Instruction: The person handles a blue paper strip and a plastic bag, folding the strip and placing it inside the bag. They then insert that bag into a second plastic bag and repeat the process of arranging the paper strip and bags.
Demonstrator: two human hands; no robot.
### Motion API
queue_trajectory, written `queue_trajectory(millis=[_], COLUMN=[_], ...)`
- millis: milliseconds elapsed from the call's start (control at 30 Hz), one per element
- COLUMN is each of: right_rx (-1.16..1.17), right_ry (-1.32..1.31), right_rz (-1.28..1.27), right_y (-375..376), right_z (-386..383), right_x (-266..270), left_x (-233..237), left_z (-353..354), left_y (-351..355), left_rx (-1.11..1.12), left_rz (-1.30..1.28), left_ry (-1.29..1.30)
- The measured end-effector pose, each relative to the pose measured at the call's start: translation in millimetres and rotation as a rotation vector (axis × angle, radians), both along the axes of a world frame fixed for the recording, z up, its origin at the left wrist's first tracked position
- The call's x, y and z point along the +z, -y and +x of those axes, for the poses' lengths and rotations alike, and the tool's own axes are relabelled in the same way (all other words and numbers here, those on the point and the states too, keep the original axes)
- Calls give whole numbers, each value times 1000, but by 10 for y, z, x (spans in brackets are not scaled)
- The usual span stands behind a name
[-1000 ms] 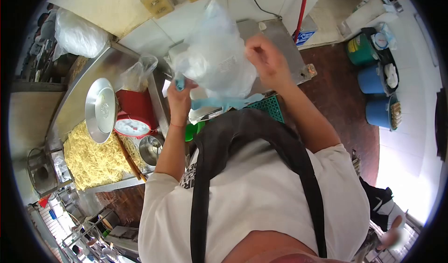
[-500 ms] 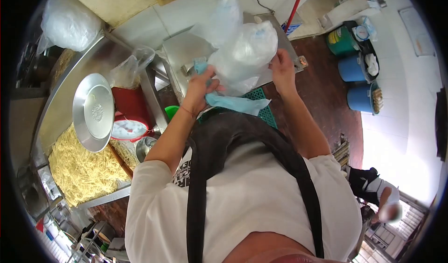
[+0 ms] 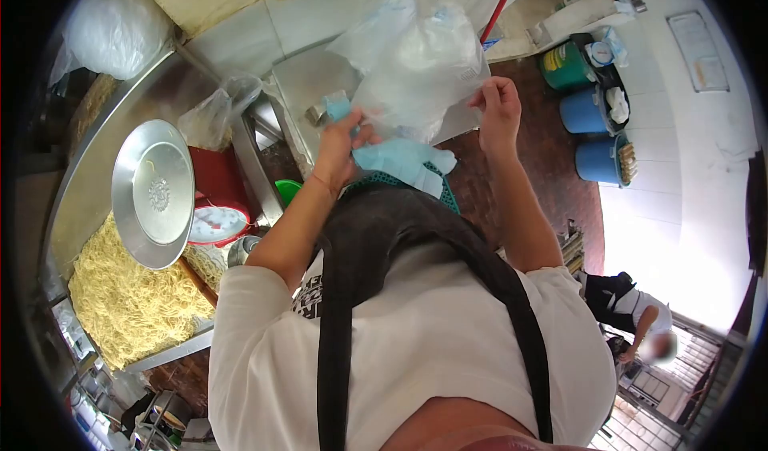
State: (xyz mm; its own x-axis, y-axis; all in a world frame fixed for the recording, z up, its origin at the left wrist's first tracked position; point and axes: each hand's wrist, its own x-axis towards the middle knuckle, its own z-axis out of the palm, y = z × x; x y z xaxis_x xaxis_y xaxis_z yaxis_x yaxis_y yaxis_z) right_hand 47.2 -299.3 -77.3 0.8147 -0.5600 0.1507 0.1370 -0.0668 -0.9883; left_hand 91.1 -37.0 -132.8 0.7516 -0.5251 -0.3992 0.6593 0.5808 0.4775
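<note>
My left hand [image 3: 342,143] is closed on a thin light-blue plastic bag [image 3: 404,161], which hangs over the green crate [image 3: 450,197] by my apron. My right hand [image 3: 498,103] pinches the edge of a large clear plastic bag [image 3: 424,67] at its right side. That clear bag rests on a steel surface [image 3: 308,71]; whether it holds anything cannot be made out. A small metal object [image 3: 315,115] lies just left of the blue plastic.
Left of me are a red scale [image 3: 220,179] with a metal pan [image 3: 154,195], noodles [image 3: 132,295] and plastic bags [image 3: 120,31]. Blue bins [image 3: 596,159] stand at the right. Another person [image 3: 632,311] is at the lower right.
My right hand has risen slightly, drawing out the clear bag's edge. The light-blue bag is spread wider below my left hand. The whole view has shifted a little.
</note>
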Motion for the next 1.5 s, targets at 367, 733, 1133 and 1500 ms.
queue_trajectory(millis=[367,733,1133,1500], right_rx=[217,123,130,297], right_ry=[-165,-191,-38,364], right_rz=[-472,-335,219,-4], right_y=[-242,8,-3,-379], right_z=[-174,-330,-266,-146], right_x=[136,-314,69,826], left_x=[236,96,7,-480], left_z=[-103,77,42,-73], left_y=[206,55,290,340], left_rx=[53,-356,-18,-49], left_rz=[323,259,516,632], left_ry=[424,630,573,593])
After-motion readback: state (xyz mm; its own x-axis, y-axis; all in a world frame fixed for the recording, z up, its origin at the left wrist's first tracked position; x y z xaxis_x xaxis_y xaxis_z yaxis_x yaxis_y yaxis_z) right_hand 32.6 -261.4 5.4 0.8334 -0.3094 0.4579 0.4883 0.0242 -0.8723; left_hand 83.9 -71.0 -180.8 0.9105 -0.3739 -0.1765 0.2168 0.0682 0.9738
